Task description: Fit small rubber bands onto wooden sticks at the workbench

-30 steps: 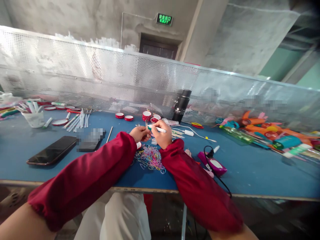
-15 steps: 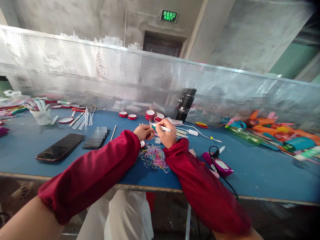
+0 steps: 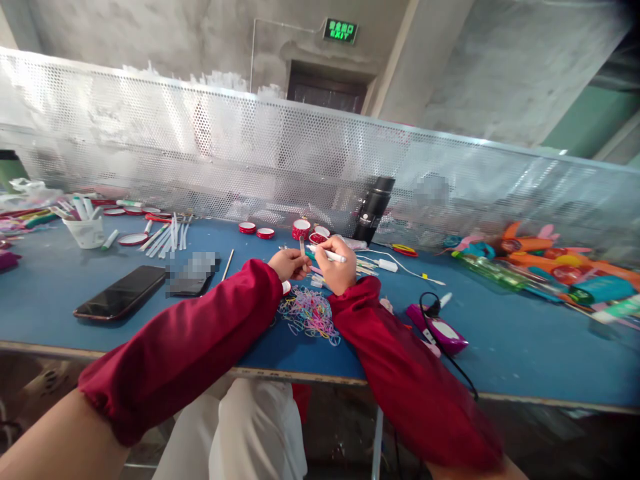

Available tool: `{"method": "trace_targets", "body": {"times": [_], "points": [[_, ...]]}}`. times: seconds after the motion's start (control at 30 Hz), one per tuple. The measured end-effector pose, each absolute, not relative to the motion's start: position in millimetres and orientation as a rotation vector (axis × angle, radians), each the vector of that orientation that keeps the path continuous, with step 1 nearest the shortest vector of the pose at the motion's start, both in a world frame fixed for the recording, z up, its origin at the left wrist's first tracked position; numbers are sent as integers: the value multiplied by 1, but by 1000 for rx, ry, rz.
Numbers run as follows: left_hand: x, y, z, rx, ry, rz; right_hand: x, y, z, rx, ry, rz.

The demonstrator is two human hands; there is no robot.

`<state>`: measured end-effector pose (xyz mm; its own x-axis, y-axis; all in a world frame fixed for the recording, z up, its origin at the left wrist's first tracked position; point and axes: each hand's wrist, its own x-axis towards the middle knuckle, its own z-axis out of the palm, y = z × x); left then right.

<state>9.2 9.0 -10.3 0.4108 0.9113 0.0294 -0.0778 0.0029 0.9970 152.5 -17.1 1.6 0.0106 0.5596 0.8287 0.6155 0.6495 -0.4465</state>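
A green sign (image 3: 340, 31) over the doorway is showing "EXIT" under Chinese characters. Both forearms, in dark red sleeves, are stretching forward over the blue table (image 3: 525, 347), with the wrists close together. The left hand (image 3: 289, 264) is pinching a small thin pale stick (image 3: 301, 246) upright in its fingertips. The right hand (image 3: 341, 268) is gripping a white pen-like tube (image 3: 330, 255) crosswise, just above a pile of coloured rubber bands (image 3: 310, 315). Far left, a white plastic cup (image 3: 87, 233) is holding white tubes.
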Motion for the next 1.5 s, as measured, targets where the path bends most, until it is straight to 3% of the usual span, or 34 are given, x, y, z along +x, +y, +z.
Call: {"method": "trace_targets", "body": {"times": [1.5], "points": [[12, 4, -8, 1318, 834, 941, 151, -15, -2, -897, -1643, 13]]}}
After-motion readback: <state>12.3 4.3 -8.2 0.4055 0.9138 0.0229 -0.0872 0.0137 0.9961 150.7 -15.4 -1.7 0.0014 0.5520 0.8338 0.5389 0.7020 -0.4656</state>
